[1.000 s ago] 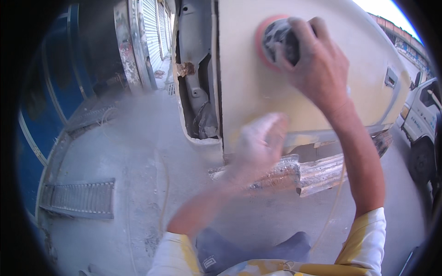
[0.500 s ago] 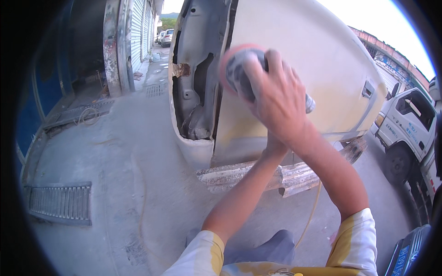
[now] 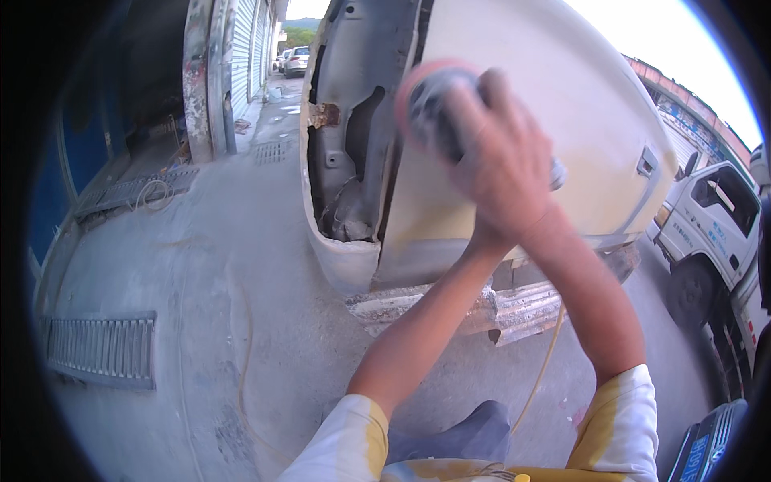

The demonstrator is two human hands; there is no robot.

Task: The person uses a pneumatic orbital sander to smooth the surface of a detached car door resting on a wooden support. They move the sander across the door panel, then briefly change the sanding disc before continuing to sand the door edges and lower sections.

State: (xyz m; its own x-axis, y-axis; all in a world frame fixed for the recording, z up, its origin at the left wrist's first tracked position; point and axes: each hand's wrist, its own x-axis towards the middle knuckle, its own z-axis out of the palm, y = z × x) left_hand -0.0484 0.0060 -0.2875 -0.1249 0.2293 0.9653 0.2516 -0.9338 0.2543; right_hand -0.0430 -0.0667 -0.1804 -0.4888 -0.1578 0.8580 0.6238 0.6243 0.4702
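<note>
Gripping round sander [image 3: 434, 104], hands [image 3: 502, 173], smooth cream panel [image 3: 562, 88]

blue sign [image 3: 697, 128] on far right wall

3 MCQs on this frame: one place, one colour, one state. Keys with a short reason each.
1. Where is the round sander?
A. on the ground
B. against the cream door panel
C. on the white truck

2. What colour is the sander's pad rim?
A. orange-red
B. green
C. black

3. How is the sander held?
A. right hand over it, left hand beneath that
B. left hand alone
C. unheld

Answers: 1 B, the pad lies on the panel's upper left. 2 A, an orange-red edge shows beside the fingers. 3 A, the right hand covers it; the left forearm rises under that wrist.
</note>
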